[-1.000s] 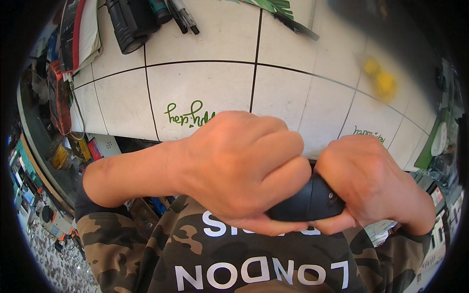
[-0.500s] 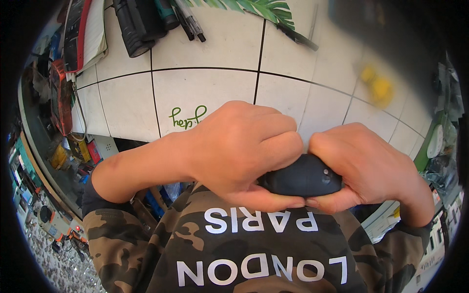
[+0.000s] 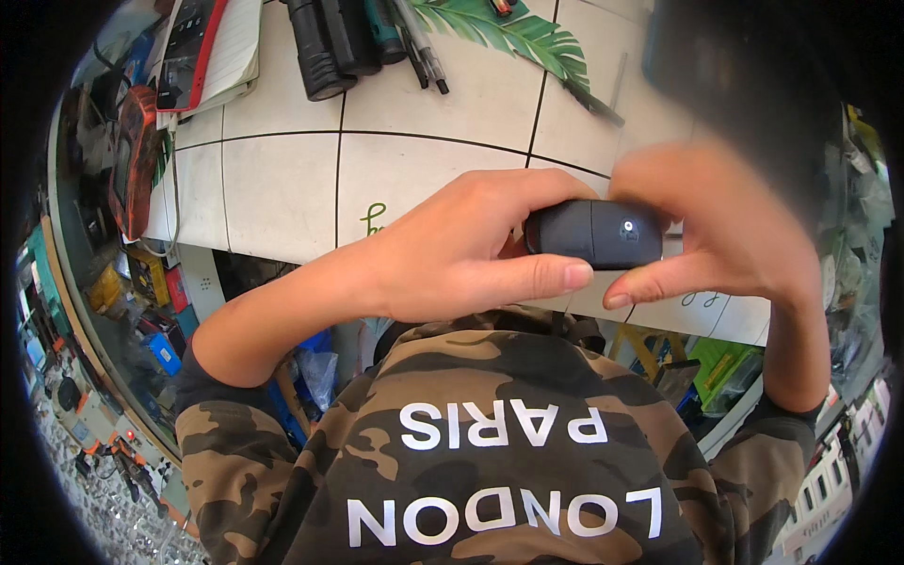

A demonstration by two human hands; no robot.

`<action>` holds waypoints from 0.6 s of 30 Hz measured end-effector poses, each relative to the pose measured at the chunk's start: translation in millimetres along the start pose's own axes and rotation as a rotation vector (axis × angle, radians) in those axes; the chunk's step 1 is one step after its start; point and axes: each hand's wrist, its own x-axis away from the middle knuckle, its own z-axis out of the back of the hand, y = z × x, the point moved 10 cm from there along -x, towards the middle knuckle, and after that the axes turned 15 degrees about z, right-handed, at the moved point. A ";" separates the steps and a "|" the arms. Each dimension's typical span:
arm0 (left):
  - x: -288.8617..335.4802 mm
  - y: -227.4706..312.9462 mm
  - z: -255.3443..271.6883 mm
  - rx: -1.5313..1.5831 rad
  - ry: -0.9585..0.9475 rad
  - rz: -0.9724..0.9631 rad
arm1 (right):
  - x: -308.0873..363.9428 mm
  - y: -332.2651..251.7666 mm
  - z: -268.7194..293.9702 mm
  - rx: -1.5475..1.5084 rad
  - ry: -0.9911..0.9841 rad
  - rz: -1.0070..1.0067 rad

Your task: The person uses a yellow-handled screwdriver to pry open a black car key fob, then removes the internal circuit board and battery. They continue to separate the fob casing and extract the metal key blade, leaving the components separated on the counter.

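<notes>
A black, rounded oblong device (image 3: 595,235) with a seam across it and a small pale round spot is held up over the near part of the table. My left hand (image 3: 471,247) grips its left end, with the thumb along the near side and the fingers behind. My right hand (image 3: 725,221) curves round the right end. Its fingers lie at the far side, partly blurred and hidden, while its thumb tip stands a little off the near edge. What kind of device it is, I cannot make out.
On the white, black-lined tabletop (image 3: 273,188), black cylindrical objects (image 3: 325,56) lie at the far left beside pens (image 3: 424,52). A red-edged phone-like device (image 3: 188,56) rests on a notebook (image 3: 234,47). An orange-and-black case (image 3: 137,160) is at the left edge. A dark blurred shape fills the upper right.
Both hands and the black device have moved farther from my body, and the device is turned to show its seam. My right thumb has come away from the left one.
</notes>
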 end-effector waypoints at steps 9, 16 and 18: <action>-20.2 -18.9 -14.8 0.679 -0.212 0.304 | 3.9 -34.1 64.2 0.528 0.255 0.091; -20.0 -10.7 4.8 1.192 -0.253 0.025 | 69.2 -8.0 38.2 0.568 0.599 -0.332; -20.8 -9.3 3.1 1.180 -0.250 0.003 | 83.9 9.3 15.4 0.571 0.610 -0.435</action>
